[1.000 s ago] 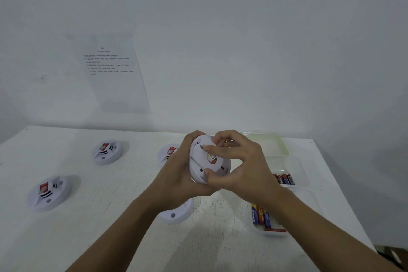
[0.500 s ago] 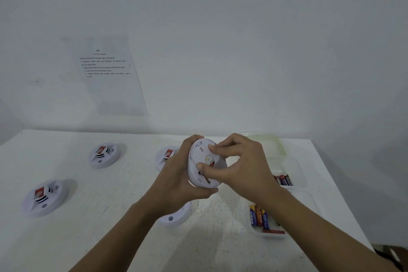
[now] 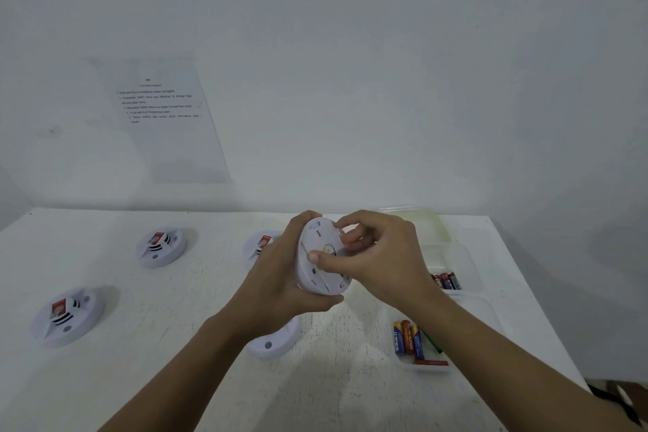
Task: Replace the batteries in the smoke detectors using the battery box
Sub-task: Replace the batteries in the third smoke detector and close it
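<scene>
Smoke detector (image 3: 308,277) held above desk (image 3: 175,379), left hand (image 3: 277,288) grip clamped round rim; right hand (image 3: 378,256) pinching back cover (image 3: 319,233). Judged: opening battery compartment; cover needs twisting free.

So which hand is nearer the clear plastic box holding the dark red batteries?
Right. The right hand sits just left of the clear plastic box; the left hand, gripping the white round smoke detector, is farther left.

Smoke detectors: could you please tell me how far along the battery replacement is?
Done: nothing visibly finished. In hand: the left hand grips one detector, back showing, while the right hand works its back cover. Left: other detectors lie on the table; batteries wait in the battery box.
</scene>
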The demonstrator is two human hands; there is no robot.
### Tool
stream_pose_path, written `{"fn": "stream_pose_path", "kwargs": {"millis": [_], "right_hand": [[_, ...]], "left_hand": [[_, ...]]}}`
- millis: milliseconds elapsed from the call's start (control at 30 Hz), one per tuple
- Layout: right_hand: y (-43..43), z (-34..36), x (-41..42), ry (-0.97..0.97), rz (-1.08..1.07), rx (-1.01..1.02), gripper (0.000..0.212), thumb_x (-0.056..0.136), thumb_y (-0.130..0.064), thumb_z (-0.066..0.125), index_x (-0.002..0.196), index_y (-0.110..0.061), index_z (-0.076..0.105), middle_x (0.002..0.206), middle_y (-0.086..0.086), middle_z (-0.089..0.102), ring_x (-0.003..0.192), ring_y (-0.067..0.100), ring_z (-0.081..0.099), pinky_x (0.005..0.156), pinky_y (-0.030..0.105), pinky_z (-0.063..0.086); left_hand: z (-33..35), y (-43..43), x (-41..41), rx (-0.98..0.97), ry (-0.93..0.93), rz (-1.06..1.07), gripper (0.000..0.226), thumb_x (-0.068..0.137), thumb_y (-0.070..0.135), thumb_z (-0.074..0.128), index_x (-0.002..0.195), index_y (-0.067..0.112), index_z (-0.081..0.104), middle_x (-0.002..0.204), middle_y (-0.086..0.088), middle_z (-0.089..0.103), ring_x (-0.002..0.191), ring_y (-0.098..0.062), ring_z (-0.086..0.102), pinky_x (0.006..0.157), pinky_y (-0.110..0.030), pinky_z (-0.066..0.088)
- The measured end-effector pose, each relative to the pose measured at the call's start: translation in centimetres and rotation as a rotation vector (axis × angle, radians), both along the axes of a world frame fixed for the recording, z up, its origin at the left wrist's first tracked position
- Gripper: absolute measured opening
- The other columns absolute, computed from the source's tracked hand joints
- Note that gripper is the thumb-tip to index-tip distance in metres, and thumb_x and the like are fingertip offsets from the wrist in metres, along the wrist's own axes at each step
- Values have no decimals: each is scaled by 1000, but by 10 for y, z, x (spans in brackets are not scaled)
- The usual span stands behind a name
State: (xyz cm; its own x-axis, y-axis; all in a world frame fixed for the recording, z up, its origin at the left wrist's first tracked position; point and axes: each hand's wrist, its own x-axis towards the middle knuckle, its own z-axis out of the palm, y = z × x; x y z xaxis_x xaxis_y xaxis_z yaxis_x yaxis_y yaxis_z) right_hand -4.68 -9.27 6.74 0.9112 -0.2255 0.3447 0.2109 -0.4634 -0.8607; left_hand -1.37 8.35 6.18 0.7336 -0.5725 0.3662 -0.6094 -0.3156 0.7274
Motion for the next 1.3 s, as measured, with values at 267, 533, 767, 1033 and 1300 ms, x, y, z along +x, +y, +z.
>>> {"fn": "stream_pose_path", "kwargs": {"millis": [267,533,767,1033,1300], "right_hand": [[0,2,0,23,-19,-76,48,55,-64,88,87,-30,80,75,-16,72,70,3,69,66,27,60],[-9,9,3,38,120,96,36,59,-40,93,88,-22,82,77,-4,73,75,13,73,72,44,62],[5,8,-6,27,70,-127,58,55,-58,91,103,-28,78,81,-13,71,76,3,68,70,24,58],[16,-4,-4,33,14,-87,58,56,-68,82,88,-20,79,73,-11,72,69,4,68,68,30,60],[21,-5,1,2,8,-39,58,54,-73,79,81,-22,79,71,-10,72,68,6,69,66,32,60]], "left_hand": [[0,0,1,-9,14,-11,82,64,43,86,130,40,37,118,28,56,110,-2,59,82,-6,49],[7,12,5,16,-6,-35,92,66,29,93,140,24,38,127,11,56,117,-18,56,89,-29,57],[1,14,5,-9,11,-15,87,66,27,92,136,25,41,122,6,59,113,-23,60,89,-31,58],[-11,15,1,-28,12,42,85,63,34,92,130,37,41,117,17,62,109,-10,62,85,-16,55],[-12,19,1,-37,-64,66,85,65,44,86,127,64,31,120,24,58,112,-9,60,88,-11,51]]}}
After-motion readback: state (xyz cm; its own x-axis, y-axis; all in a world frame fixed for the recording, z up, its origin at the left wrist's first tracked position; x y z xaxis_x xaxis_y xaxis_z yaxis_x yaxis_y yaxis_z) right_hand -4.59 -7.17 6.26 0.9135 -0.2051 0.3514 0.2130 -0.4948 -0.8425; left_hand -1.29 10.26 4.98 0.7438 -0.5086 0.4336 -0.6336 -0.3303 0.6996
